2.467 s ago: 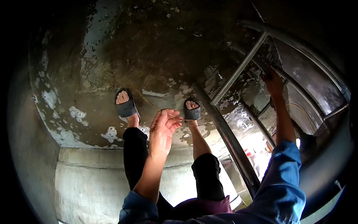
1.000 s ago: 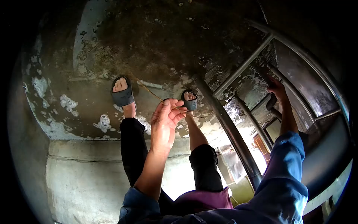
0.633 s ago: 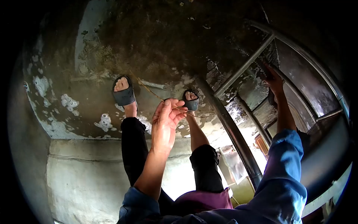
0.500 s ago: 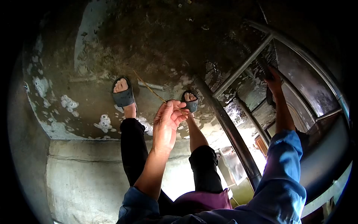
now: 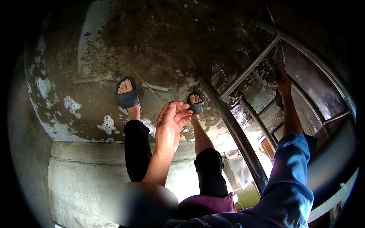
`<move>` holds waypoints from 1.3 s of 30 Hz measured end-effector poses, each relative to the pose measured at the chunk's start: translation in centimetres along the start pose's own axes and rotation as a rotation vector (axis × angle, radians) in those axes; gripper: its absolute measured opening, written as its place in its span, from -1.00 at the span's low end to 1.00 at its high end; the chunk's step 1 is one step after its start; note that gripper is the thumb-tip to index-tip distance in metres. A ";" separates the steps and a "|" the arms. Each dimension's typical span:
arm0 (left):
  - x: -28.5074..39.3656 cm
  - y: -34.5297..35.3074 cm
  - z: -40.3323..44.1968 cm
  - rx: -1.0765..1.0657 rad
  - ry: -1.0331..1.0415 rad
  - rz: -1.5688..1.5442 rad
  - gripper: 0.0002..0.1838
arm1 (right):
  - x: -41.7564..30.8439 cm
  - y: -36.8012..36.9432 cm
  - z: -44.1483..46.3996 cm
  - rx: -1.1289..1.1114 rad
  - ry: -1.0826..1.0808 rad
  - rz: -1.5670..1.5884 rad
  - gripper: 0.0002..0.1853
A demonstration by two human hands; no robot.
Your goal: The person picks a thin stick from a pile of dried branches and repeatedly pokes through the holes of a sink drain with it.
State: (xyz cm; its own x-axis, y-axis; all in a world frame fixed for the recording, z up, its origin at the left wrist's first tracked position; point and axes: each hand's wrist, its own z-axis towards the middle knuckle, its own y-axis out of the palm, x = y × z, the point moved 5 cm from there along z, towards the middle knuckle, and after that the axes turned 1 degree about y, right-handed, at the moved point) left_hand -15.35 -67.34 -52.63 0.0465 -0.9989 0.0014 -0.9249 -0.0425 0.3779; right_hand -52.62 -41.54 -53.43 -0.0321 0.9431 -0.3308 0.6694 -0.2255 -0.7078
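Note:
My left hand point(image 5: 173, 121) is in the middle of the view, its thumb and fingers pinching a thin yellow-brown stalk point(image 5: 152, 90). The stalk's long end points up and left over the floor, and finer strands stick out to the right of the fingers. Farther right, my right hand point(image 5: 283, 84) reaches in among the bars of a metal frame point(image 5: 249, 68). Its fingers are curled in shadow around something dark. A dark, ribbed-looking piece shows beside that hand, but its kind is unclear.
Wet, stained concrete floor point(image 5: 152, 45) carries white foam patches point(image 5: 71, 103). My feet stand on it in dark slide sandals point(image 5: 126, 98). A pale low wall point(image 5: 87, 171) runs along the lower left. A thick dark pipe point(image 5: 235, 129) slants down beside my right leg.
My right hand has shifted slightly among the bars. The left hand keeps its pinch on the stalk, whose tip has moved slightly up and left.

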 end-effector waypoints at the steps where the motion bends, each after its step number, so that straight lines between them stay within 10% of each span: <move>1: -0.1 0.0 0.0 -0.002 -0.001 -0.001 -0.74 | 0.2 0.4 0.5 0.002 -0.002 -0.002 -0.46; 8: 0.2 0.0 -0.1 -0.009 0.021 -0.013 -0.75 | -0.4 1.7 0.8 0.001 0.185 -0.253 -0.45; 13: -0.2 0.2 -0.1 -0.020 -0.019 -0.013 -0.75 | 0.6 2.1 1.3 -0.042 -0.225 -0.140 -0.40; 31: -1.2 0.3 0.2 -0.019 0.004 0.038 -0.76 | -4.5 4.4 1.4 0.366 -0.344 -0.300 -0.58; 39: -1.0 -0.4 0.4 0.072 0.093 0.155 -0.73 | -19.8 22.8 -11.5 -1.099 -0.325 0.133 -0.76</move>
State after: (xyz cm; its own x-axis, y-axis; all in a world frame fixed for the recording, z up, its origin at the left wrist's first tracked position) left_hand -15.20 -66.31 -53.14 -0.0670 -0.9877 0.1411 -0.9480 0.1071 0.2998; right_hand -28.15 -62.50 -55.86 0.0043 0.7843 -0.6203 0.9618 0.1665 0.2172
